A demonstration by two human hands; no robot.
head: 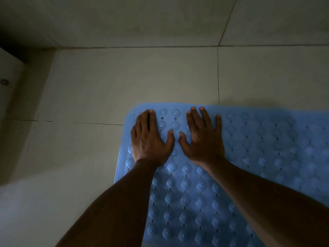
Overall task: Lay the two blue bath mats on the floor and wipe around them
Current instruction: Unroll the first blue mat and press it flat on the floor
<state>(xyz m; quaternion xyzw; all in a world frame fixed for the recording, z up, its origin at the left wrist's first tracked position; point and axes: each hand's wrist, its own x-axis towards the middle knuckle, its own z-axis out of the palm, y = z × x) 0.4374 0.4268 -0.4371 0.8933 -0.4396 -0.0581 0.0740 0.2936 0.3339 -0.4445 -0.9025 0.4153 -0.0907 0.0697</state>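
blue bath mat (231, 166) under flat left hand (148, 141), right hand (203, 139); grip apart, no writing.

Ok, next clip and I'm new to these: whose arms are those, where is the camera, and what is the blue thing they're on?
There is no machine here. The one picture comes from a camera worn on a person's head, looking down at their own bare arms. The left hand and right hand both lie palm down, fingers spread, on a blue bath mat with rows of round bumps and small holes. Nothing is gripped; the hands appear to press the mat flat. It lies on a pale tiled floor, with its rounded corner just beyond the left hand. I cannot make out a second mat or any cloth. At the left edge there is a white fixture that I cannot identify. The light is dim.
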